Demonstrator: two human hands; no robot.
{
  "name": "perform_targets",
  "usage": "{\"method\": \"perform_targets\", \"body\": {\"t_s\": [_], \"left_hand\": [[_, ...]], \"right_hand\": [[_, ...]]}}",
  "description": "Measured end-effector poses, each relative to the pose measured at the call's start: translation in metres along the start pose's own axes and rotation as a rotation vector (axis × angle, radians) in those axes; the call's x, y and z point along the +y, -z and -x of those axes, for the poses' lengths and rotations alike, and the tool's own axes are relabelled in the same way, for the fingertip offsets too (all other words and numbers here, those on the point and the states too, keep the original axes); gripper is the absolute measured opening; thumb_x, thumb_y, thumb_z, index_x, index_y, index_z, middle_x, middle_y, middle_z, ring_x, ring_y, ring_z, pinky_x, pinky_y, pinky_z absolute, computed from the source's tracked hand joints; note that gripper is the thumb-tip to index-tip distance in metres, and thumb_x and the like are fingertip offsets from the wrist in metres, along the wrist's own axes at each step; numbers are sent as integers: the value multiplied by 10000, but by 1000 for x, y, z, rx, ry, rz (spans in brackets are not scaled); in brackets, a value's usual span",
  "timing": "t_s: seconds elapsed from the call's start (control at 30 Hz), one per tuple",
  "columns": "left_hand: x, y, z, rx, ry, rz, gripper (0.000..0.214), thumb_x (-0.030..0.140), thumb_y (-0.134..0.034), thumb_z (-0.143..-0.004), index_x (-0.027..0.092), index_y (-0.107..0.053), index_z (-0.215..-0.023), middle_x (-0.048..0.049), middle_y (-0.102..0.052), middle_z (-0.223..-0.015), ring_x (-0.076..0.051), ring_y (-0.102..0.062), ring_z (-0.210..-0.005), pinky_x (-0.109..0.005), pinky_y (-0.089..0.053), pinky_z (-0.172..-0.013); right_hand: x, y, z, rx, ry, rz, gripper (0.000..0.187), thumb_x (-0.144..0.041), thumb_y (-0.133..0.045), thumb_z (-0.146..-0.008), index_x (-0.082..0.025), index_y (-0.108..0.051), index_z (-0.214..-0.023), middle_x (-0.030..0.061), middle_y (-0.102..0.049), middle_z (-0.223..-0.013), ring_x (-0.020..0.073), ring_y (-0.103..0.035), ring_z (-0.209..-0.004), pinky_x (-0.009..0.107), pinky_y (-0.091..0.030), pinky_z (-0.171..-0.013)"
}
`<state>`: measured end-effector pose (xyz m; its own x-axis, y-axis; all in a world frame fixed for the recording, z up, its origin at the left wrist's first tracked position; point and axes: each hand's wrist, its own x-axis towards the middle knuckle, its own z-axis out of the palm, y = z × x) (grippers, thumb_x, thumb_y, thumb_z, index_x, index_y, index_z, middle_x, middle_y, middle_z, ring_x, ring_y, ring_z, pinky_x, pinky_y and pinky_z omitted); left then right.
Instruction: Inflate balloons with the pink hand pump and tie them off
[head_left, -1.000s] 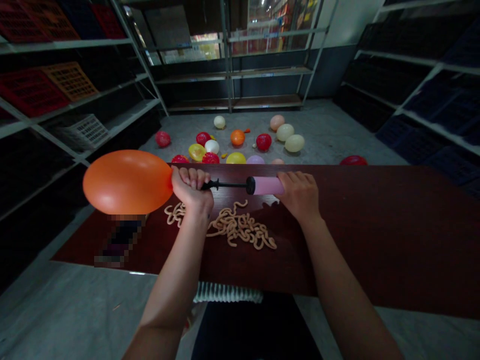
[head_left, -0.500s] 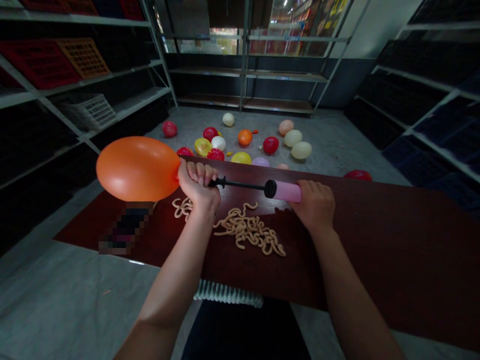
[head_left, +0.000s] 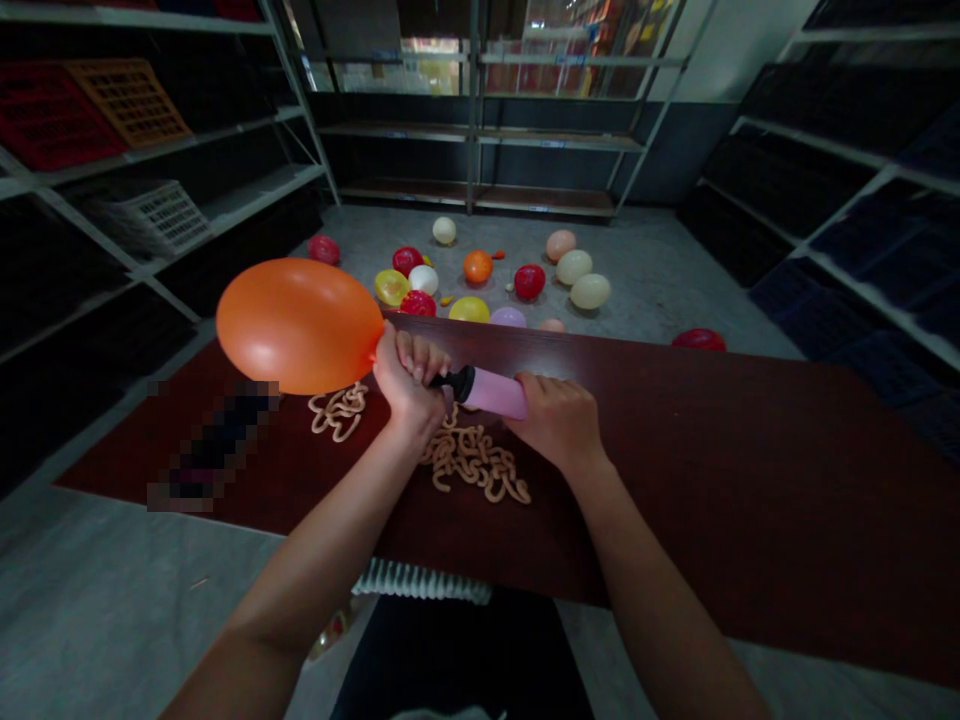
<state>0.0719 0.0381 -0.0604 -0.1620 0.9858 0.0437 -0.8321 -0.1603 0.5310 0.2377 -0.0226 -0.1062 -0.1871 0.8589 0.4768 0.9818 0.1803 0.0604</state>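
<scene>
A large inflated orange balloon extends to the left of my left hand, whose fingers are closed round its neck and the black end of a hand balloon pump. The pump's pink barrel is gripped by my right hand, closed round its far end. Little of the black rod shows between hand and barrel. Below the pump, a heap of tan, curly, cord-like pieces lies on the dark red-brown table. A smaller pile of the same pieces sits left of my left wrist.
A blurred dark object lies at the table's left. Several balloons, among them a red one and a yellow one, rest on the floor beyond the table. Shelves with crates stand left; more racks stand behind and right.
My right hand has pushed the pink barrel left toward my left hand, so the black rod has slid in. The view has shifted slightly. Both hands keep their hold.
</scene>
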Motion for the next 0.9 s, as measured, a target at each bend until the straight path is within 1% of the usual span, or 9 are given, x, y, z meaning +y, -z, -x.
{"method": "perform_targets", "body": {"t_s": [0.17, 0.3, 0.43, 0.5, 0.6, 0.67, 0.73, 0.83, 0.9], "left_hand": [[11, -2, -5, 17, 2, -33, 625, 409, -468, -1014, 190, -172, -508, 68, -163, -377, -61, -166, -320, -236, -245, -384], [23, -4, -8, 32, -38, -18, 602, 380, -416, -1033, 200, -161, -518, 66, -153, -378, -70, -157, -323, -244, -251, -387], [36, -3, -12, 36, -80, 24, 591, 362, -422, -1031, 194, -153, -532, 69, -159, -386, -65, -158, -325, -239, -236, -395], [43, -1, -15, 43, -97, 48, 592, 359, -434, -1026, 191, -142, -540, 71, -159, -386, -61, -160, -326, -235, -232, -401], [52, 3, -19, 52, -120, 63, 614, 400, -495, -1001, 189, -133, -552, 77, -157, -389, -57, -161, -330, -228, -233, -404], [56, 5, -21, 45, -124, 72, 618, 410, -507, -994, 188, -133, -555, 79, -156, -393, -56, -160, -332, -224, -236, -402], [58, 7, -24, 39, -118, 87, 602, 384, -472, -1010, 190, -134, -550, 77, -150, -395, -59, -154, -331, -227, -234, -396], [56, 8, -25, 54, -117, 96, 579, 337, -424, -1026, 195, -143, -540, 74, -143, -397, -64, -148, -327, -234, -234, -389], [53, 8, -25, 69, -125, 90, 579, 341, -435, -1023, 195, -154, -538, 75, -147, -401, -63, -155, -327, -231, -240, -390]], "right_hand": [[4, -2, -5, 12, -18, -35, 233, -371, -615, -838, -196, -648, -988, 64, -727, -849, 218, -629, -774, 327, -299, -694], [10, -5, -6, 26, -22, -21, 258, -374, -609, -859, -198, -648, -1044, 60, -724, -907, 231, -624, -842, 338, -308, -733], [32, -7, -2, 49, -47, 73, 260, -343, -613, -861, -191, -655, -1068, 75, -719, -925, 245, -602, -874, 348, -314, -771], [45, -8, 0, 59, -64, 111, 284, -364, -615, -860, -183, -651, -1076, 84, -717, -942, 254, -593, -877, 350, -324, -782], [59, -10, 4, 93, -102, 130, 299, -377, -597, -870, -166, -652, -1075, 100, -713, -971, 254, -596, -871, 343, -356, -784], [61, -11, 5, 112, -116, 105, 296, -374, -592, -870, -162, -652, -1068, 104, -713, -980, 253, -606, -878, 335, -382, -790], [58, -12, 5, 113, -128, 66, 291, -364, -598, -859, -168, -652, -1068, 100, -716, -990, 252, -617, -885, 330, -399, -791], [51, -14, 4, 87, -147, 37, 292, -375, -612, -843, -175, -654, -1051, 91, -721, -974, 250, -626, -858, 328, -400, -767], [48, -14, 4, 68, -144, 44, 297, -388, -615, -840, -168, -655, -1035, 94, -720, -959, 251, -624, -840, 330, -388, -748]]}}
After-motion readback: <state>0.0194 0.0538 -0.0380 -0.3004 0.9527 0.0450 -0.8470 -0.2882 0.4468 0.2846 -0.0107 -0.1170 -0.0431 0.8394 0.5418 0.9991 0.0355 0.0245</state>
